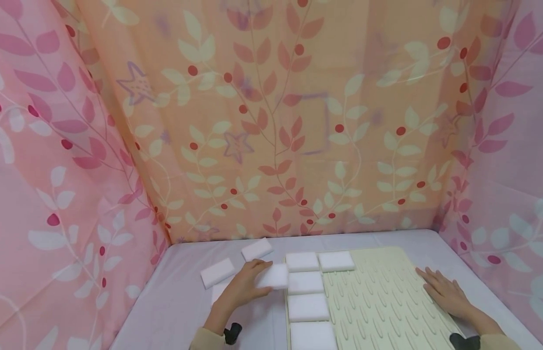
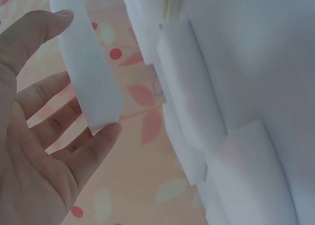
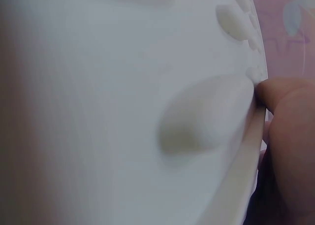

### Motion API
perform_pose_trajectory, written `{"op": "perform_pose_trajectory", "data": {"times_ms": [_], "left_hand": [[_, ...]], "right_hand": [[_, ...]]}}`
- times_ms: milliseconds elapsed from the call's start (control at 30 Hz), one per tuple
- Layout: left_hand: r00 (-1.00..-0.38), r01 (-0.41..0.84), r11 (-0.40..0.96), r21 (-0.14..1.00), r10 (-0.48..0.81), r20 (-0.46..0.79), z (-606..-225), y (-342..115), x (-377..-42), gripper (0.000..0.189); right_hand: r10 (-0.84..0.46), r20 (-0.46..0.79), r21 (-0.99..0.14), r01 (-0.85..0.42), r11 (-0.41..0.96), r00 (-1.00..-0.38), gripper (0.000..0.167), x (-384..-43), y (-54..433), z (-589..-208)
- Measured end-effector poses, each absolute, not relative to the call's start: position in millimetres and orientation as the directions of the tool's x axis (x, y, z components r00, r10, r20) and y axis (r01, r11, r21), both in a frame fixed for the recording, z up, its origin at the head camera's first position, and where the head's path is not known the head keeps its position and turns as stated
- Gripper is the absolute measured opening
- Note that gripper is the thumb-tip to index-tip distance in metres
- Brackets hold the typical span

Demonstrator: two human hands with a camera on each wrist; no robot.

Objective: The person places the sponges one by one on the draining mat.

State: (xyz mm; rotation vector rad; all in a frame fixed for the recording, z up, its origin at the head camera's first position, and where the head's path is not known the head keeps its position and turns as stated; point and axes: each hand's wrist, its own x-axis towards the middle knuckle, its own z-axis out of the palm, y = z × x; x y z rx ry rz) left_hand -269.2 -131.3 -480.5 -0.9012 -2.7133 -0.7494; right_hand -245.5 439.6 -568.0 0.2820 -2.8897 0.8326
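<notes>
My left hand [image 1: 245, 288] holds a white sponge block [image 1: 273, 276] between thumb and fingers, at the left edge of a cream mat [image 1: 363, 301] with raised ridges. In the left wrist view the held sponge [image 2: 88, 62] stands between the thumb and the fingertips. On the mat, a column of white sponges [image 1: 310, 307] runs down the left side, and one more sponge [image 1: 336, 261] lies at the top of a second column. My right hand [image 1: 446, 294] rests on the mat's right edge with fingers extended; the right wrist view shows its thumb [image 3: 283, 94] against that edge.
Loose white sponges lie left of the mat: one at the back [image 1: 257, 249], one further left [image 1: 217, 273], and another partly hidden behind the left hand. A white cloth [image 1: 166, 301] covers the table. Flowered curtains [image 1: 271, 121] enclose the back and both sides.
</notes>
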Motion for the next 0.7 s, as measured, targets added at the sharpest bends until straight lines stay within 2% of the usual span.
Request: {"op": "perform_pose_trajectory", "data": {"times_ms": [367, 700], "left_hand": [[-0.809, 0.587, 0.694, 0.416, 0.519, 0.277, -476, -100, -272, 0.063], [-0.778, 0.628, 0.691, 0.357, 0.563, 0.277, -473, -71, -277, 0.065]], "right_hand": [[-0.138, 0.128, -0.539, -0.186, 0.822, -0.982, 0.052, -246, 440, -570], [-0.143, 0.124, -0.528, -0.187, 0.828, -0.982, 0.053, -248, 443, -572]]}}
